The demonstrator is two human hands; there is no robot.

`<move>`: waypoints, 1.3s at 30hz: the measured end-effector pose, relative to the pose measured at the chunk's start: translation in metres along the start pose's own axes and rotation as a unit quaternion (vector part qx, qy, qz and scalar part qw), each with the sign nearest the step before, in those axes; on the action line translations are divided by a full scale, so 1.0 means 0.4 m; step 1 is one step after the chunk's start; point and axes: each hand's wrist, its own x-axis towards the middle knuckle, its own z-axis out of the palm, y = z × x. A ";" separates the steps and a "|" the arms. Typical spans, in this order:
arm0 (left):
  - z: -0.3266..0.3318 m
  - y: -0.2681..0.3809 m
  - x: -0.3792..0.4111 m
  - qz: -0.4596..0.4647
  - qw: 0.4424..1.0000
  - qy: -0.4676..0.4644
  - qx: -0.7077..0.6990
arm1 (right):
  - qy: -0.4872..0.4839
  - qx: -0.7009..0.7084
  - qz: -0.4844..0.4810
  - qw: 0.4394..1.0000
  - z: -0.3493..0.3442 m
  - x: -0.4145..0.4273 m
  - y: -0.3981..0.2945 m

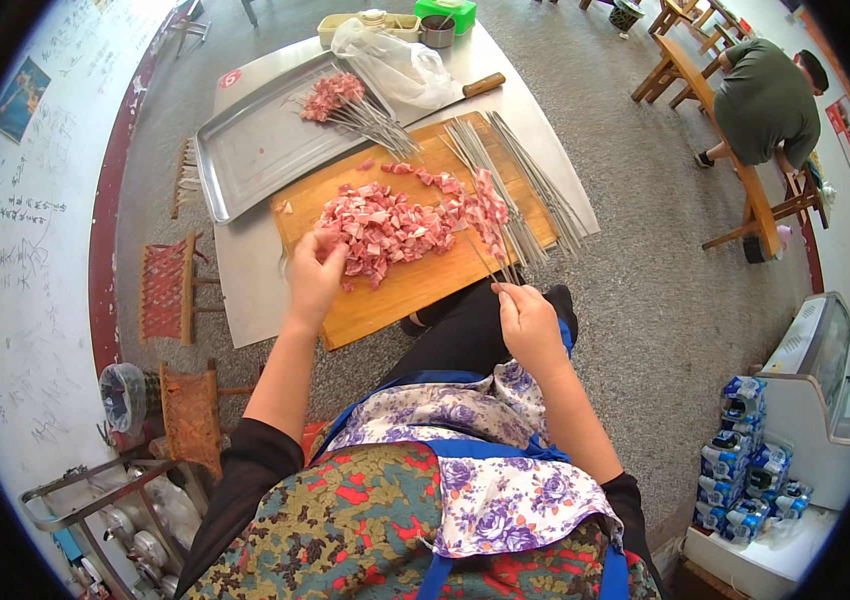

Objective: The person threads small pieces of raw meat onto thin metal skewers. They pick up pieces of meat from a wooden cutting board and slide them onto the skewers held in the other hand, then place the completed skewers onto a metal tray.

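Note:
Diced raw meat (387,229) lies heaped on a wooden cutting board (365,311). My left hand (316,274) is at the heap's left edge, its thumb and fingertips at the meat; whether a piece is pinched there is unclear. Near the board's front right edge, my right hand (530,319) holds the lower end of a thin metal skewer (479,253), which slants up to the left towards the meat. Loaded meat skewers (486,210) lie just beyond that hand, beside bare skewers (537,180). More loaded skewers (335,97) rest on a metal tray (245,154).
Behind the board are a wooden-handled knife (483,85), a clear plastic bag (395,64), a cream container (327,30), a metal pot (437,31) and a green box (462,15). Low stools (188,289) stand left. A person (766,101) bends by a wooden bench at right.

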 end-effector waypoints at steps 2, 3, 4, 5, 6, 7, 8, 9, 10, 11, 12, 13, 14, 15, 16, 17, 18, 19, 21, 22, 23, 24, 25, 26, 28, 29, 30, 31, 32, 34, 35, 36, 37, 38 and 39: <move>0.008 -0.004 -0.047 0.052 0.990 -0.028 0.124 | -0.020 0.021 0.021 0.999 -0.002 -0.007 0.013; 0.014 -0.007 -0.061 0.101 0.978 -0.033 0.178 | -0.030 0.039 0.034 0.998 -0.003 -0.010 0.015; 0.024 -0.014 -0.072 0.149 0.961 -0.038 0.230 | -0.040 0.056 0.048 0.996 -0.005 -0.014 0.017; 0.035 -0.019 -0.081 0.197 0.938 -0.044 0.281 | -0.050 0.073 0.062 0.994 -0.007 -0.018 0.018; 0.050 -0.017 -0.088 0.194 0.935 -0.043 0.292 | -0.061 0.088 0.077 0.991 -0.008 -0.023 0.020; 0.061 -0.015 -0.091 0.186 0.929 -0.046 0.316 | -0.072 0.104 0.092 0.988 -0.010 -0.027 0.023; 0.071 -0.013 -0.093 0.177 0.923 -0.049 0.339 | -0.082 0.119 0.107 0.984 -0.009 -0.032 0.025; 0.077 -0.014 -0.093 0.168 0.916 -0.052 0.361 | -0.074 0.143 0.104 0.981 -0.002 -0.039 0.031; 0.082 -0.028 -0.092 0.168 0.914 -0.052 0.364 | -0.065 0.167 0.102 0.979 0.010 -0.047 0.039; 0.088 -0.050 -0.089 0.169 0.913 -0.053 0.368 | -0.057 0.190 0.099 0.975 0.018 -0.053 0.042; 0.090 -0.054 -0.087 0.169 0.911 -0.054 0.372 | -0.066 0.195 0.108 0.973 0.020 -0.058 0.040; 0.089 -0.057 -0.087 0.146 0.927 -0.055 0.342 | -0.064 0.196 0.107 0.972 0.023 -0.063 0.038; 0.086 -0.057 -0.089 0.121 0.941 -0.056 0.312 | -0.063 0.198 0.107 0.972 0.027 -0.069 0.036; 0.083 -0.051 -0.090 0.096 0.953 -0.057 0.281 | -0.062 0.199 0.107 0.972 0.029 -0.072 0.032; 0.076 -0.044 -0.089 0.043 0.982 -0.064 0.172 | -0.082 0.200 0.124 0.969 0.024 -0.076 0.026; 0.068 -0.033 -0.086 -0.010 0.996 -0.071 0.061 | -0.101 0.209 0.155 0.960 0.020 -0.080 0.016; 0.059 -0.018 -0.080 -0.062 0.994 -0.075 -0.050 | -0.120 0.220 0.184 0.951 0.016 -0.082 0.001; 0.054 -0.002 -0.072 -0.108 0.979 -0.076 -0.152 | -0.139 0.230 0.212 0.940 0.015 -0.085 -0.011; 0.047 0.033 -0.053 -0.196 0.913 -0.074 -0.350 | -0.131 0.250 0.162 0.945 0.026 -0.095 -0.018; 0.047 0.052 -0.049 -0.193 0.902 -0.070 -0.380 | -0.121 0.238 0.118 0.956 0.037 -0.102 -0.017; 0.047 0.064 -0.045 -0.169 0.914 -0.069 -0.361 | -0.111 0.225 0.074 0.965 0.046 -0.104 -0.019; 0.053 0.074 -0.044 -0.146 0.925 -0.069 -0.343 | -0.117 0.226 0.076 0.964 0.041 -0.104 -0.034; 0.058 0.088 -0.042 -0.122 0.935 -0.069 -0.325 | -0.120 0.212 0.076 0.967 0.035 -0.103 -0.051; 0.062 0.107 -0.042 -0.124 0.928 -0.058 -0.345 | -0.123 0.198 0.076 0.969 0.030 -0.099 -0.068; 0.068 0.145 -0.045 -0.128 0.912 -0.036 -0.388 | -0.114 0.191 0.074 0.972 0.033 -0.100 -0.080; 0.071 0.140 -0.044 -0.133 0.908 -0.032 -0.397 | -0.111 0.186 0.073 0.974 0.031 -0.102 -0.080; 0.071 0.130 -0.043 -0.138 0.903 -0.028 -0.405 | -0.108 0.181 0.071 0.975 0.031 -0.102 -0.081; 0.071 0.124 -0.042 -0.143 0.899 -0.022 -0.413 | -0.106 0.177 0.069 0.976 0.030 -0.102 -0.082; 0.069 0.123 -0.043 -0.148 0.894 -0.023 -0.421 | -0.107 0.175 0.068 0.976 0.029 -0.102 -0.084; 0.067 0.121 -0.047 -0.158 0.885 -0.025 -0.437 | -0.109 0.173 0.068 0.976 0.024 -0.103 -0.084; 0.066 0.124 -0.048 -0.164 0.881 -0.022 -0.443 | -0.109 0.169 0.066 0.977 0.022 -0.104 -0.086; 0.063 0.130 -0.050 -0.171 0.877 -0.020 -0.449 | -0.110 0.165 0.063 0.978 0.021 -0.104 -0.087; 0.060 0.136 -0.052 -0.177 0.873 -0.017 -0.455 | -0.110 0.160 0.061 0.979 0.019 -0.105 -0.089; 0.058 0.144 -0.053 -0.180 0.871 -0.019 -0.456 | -0.111 0.158 0.062 0.979 0.017 -0.106 -0.090; 0.056 0.153 -0.053 -0.182 0.871 -0.020 -0.457 | -0.112 0.157 0.062 0.979 0.014 -0.106 -0.091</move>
